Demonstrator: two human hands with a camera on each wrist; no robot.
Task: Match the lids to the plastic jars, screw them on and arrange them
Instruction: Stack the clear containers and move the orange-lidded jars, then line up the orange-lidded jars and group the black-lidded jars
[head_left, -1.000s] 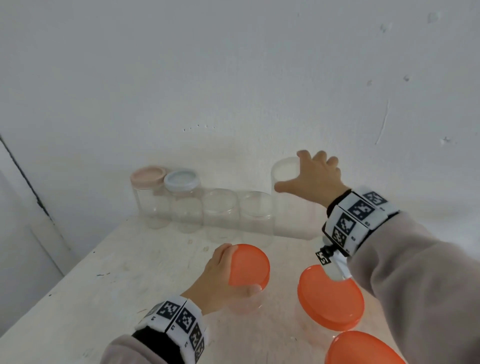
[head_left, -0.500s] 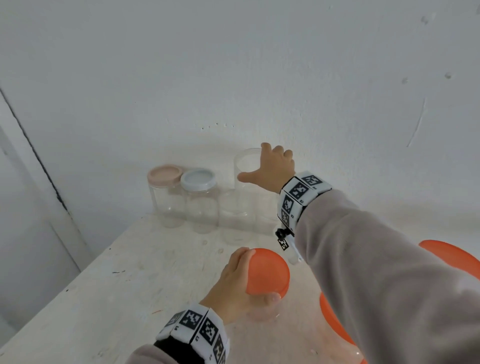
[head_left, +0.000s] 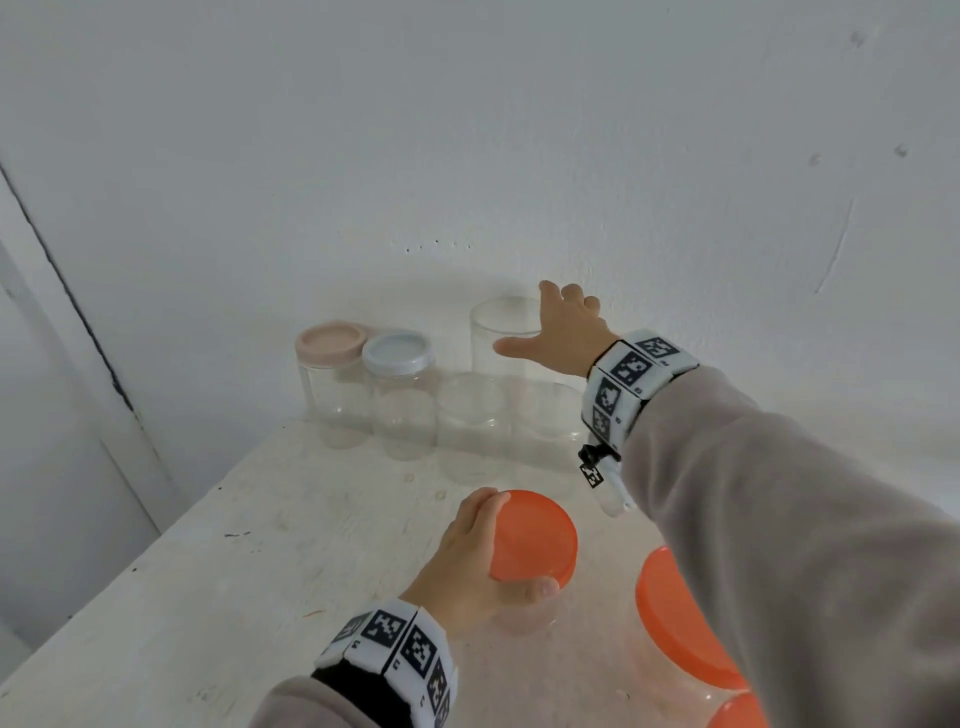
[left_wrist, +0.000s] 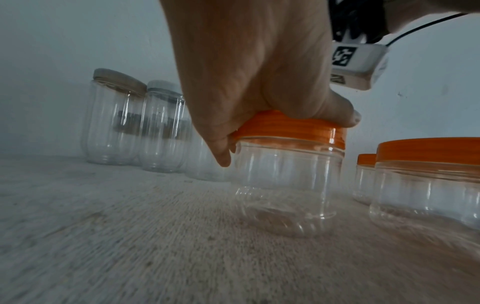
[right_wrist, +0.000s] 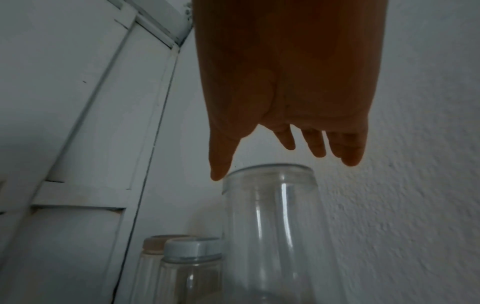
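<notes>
My left hand (head_left: 483, 561) grips the orange lid (head_left: 532, 538) of a small clear jar (left_wrist: 283, 185) from above, thumb and fingers curled round its rim (left_wrist: 293, 129). The jar stands on the white table (head_left: 260, 545). My right hand (head_left: 550, 332) hovers over a tall lidless clear jar (head_left: 498, 338) near the wall. In the right wrist view its fingers (right_wrist: 317, 148) hang straight and spread just above the jar's open mouth (right_wrist: 267, 170), holding nothing.
A pink-lidded jar (head_left: 332, 374) and a pale-blue-lidded jar (head_left: 400, 395) stand at the back left. Two short lidless jars (head_left: 470, 415) (head_left: 550, 415) stand in front of the tall one. Two wider orange-lidded jars (head_left: 675, 623) (head_left: 737, 712) sit under my right sleeve. A door frame runs down the left.
My right hand carried the tall jar leftward to behind the two short lidless jars and has let go, its fingers now straight. My left hand stays on the orange lid.
</notes>
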